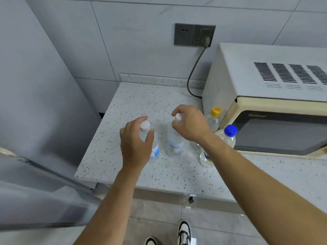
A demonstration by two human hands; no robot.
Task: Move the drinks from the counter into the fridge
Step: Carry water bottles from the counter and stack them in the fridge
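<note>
Two clear white-capped bottles stand side by side on the speckled counter. My left hand curls round the neck of the left bottle, just under its cap. My right hand grips the top of the right bottle, thumb and fingers around its cap. Behind my right wrist stand a yellow-capped bottle and a blue-capped bottle, both upright against the microwave. The grey fridge fills the left side, its door edge swung out toward me.
A cream microwave takes up the counter's right part; its cord runs to a wall socket. The counter's front edge is near my forearms. Tiled floor and my shoes show below.
</note>
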